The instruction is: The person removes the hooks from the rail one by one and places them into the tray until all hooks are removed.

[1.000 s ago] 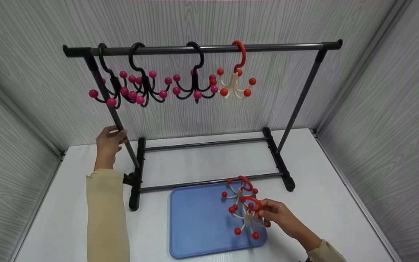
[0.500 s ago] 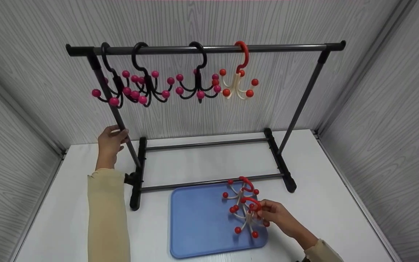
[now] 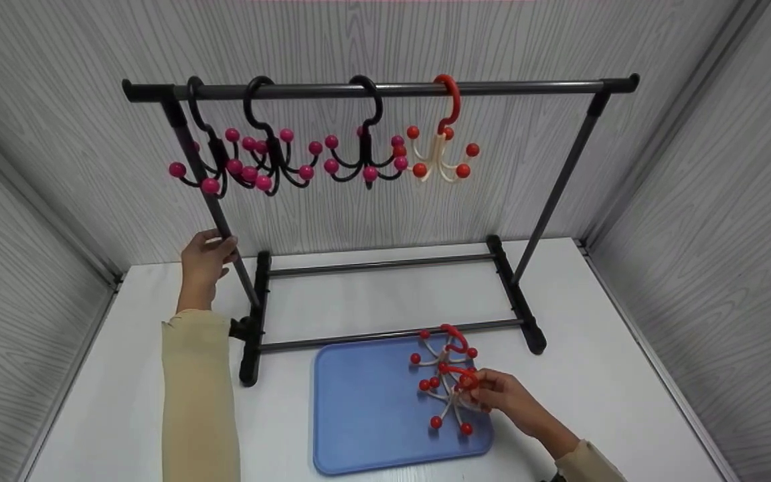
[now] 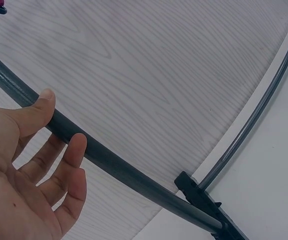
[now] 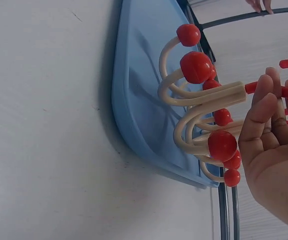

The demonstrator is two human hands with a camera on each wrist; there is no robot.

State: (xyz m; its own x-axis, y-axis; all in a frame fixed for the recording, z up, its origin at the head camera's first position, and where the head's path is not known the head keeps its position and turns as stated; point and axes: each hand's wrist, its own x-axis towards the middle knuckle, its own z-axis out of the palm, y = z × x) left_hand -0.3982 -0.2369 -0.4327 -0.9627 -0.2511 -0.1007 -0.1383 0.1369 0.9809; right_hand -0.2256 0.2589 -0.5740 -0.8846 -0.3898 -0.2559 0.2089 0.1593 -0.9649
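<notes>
My left hand [image 3: 203, 268] grips the left upright post [image 3: 217, 213] of a dark garment rack. In the left wrist view its thumb and fingertips [image 4: 77, 145] close around that post [image 4: 118, 167]. My right hand [image 3: 512, 403] pinches the red hook of a cream octopus-style hanger [image 3: 453, 400] with red ball tips, over the right side of a blue tray [image 3: 365, 408]. In the right wrist view the held hanger [image 5: 219, 98] has its balls toward the tray. A second matching hanger [image 3: 444, 357] sits just behind it, partly overlapped.
From the rack's top rail [image 3: 546, 88] hang several black hangers [image 3: 366, 150] with pink balls and one cream hanger [image 3: 438, 148] with a red hook. The rack's lower front bar [image 3: 359, 339] runs along the tray's back edge. Grey wood-grain walls surround the white table [image 3: 600, 375].
My right hand has turned the hanger slightly, its hook and balls shifting a little left. The left hand keeps its hold on the post. The head view has shifted slightly.
</notes>
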